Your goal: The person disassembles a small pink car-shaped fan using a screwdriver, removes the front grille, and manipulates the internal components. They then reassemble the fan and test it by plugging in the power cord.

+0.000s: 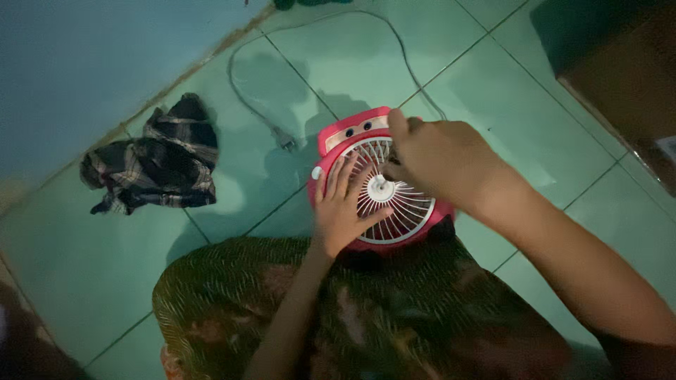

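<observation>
A crumpled plaid cloth (151,158) lies on the green tiled floor (493,91) near a wall (84,56).

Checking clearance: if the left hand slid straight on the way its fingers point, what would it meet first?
The left hand lies flat on the fan grille, fingers pointing up the picture; probably the fan's red top edge first.

The floor (493,91) is laid with large pale green tiles with dark grout lines running diagonally across the frame. In the upper left, a blue-green wall (84,56) meets the floor along a worn, brownish edge. A dark brown piece of furniture (627,77) fills the upper right corner. The light is dim, casting soft shadows on the tiles.
</observation>
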